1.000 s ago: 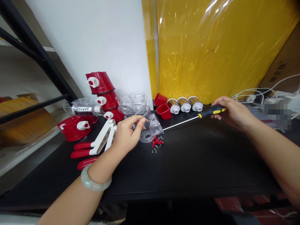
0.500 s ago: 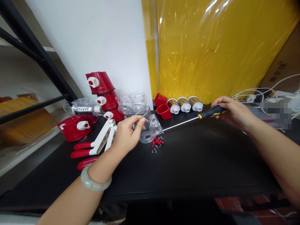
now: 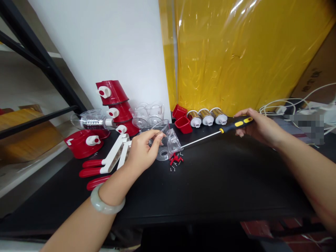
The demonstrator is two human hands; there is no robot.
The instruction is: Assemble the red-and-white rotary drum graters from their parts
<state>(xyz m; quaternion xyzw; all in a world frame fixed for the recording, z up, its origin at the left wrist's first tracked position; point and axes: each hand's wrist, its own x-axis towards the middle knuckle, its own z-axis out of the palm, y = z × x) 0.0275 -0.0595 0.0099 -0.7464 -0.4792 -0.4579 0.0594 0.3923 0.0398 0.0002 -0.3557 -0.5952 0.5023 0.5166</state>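
- And the screwdriver (image 3: 217, 132) had rolled, its handle (image 3: 231, 126) showing more yellow than half a second earlier!
- The right hand (image 3: 262, 128) was wrapped round it.
- The left hand (image 3: 143, 148) pinched the clear plastic part (image 3: 173, 141), between both hands.
- Just beside: red pieces (image 3: 175, 159), screws (image 3: 172, 169), black table (image 3: 210, 189).

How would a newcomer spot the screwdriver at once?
Find the black table, then the right hand over its right half. That hand grips the screwdriver, whose thin shaft slants leftward to the clear plastic part in the left hand. Its dark handle with yellow patches sets it apart from the white-ended drums behind.
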